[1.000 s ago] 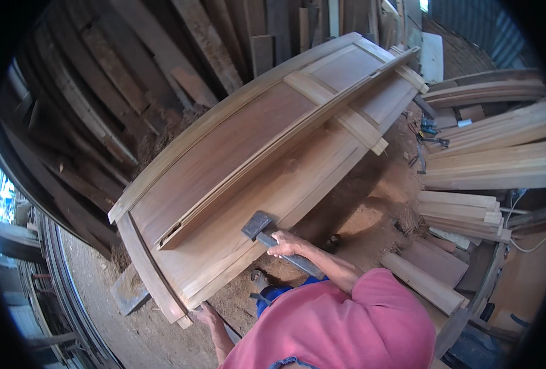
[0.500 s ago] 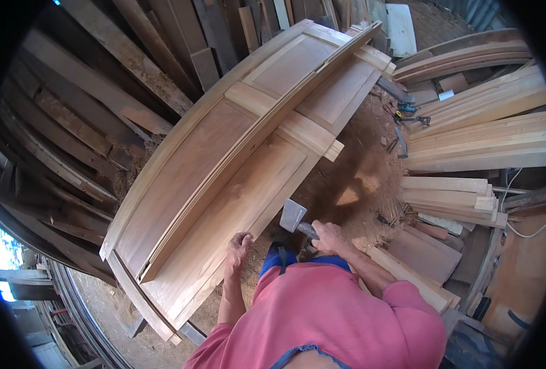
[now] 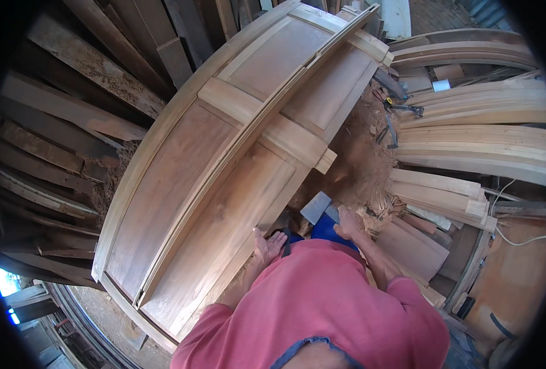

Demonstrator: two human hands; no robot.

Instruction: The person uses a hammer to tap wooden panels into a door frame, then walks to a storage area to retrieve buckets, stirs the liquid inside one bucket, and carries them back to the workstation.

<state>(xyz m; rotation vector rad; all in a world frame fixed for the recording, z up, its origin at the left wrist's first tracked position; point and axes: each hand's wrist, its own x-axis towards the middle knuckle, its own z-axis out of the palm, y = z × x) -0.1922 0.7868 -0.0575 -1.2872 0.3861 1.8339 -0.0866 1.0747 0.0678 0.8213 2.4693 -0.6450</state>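
Panels of smooth reddish-brown wood (image 3: pixel 233 203) sat inside a long, pale wooden frame (image 3: pixel 228 102) in the head camera's view; the assembly looked well advanced but not closed up. A narrow, grooved rail of pale wood (image 3: pixel 257 125) ran lengthwise over the frame, apparently unfitted, and a stubby, pale tenon (image 3: pixel 326 162) stuck out bare past the near edge — joints there seemed left to close. The frame stretched ahead and to the left of the person. The left hand (image 3: pixel 269 246) was open, empty and palm-showing, just beside the near edge; whether it touched could not be told. The right hand (image 3: pixel 349 223) was closed round the dark handle of a grey, block-headed mallet (image 3: pixel 315 208) — apart from the frame, by the person's blue cloth trousers (image 3: pixel 329 232).
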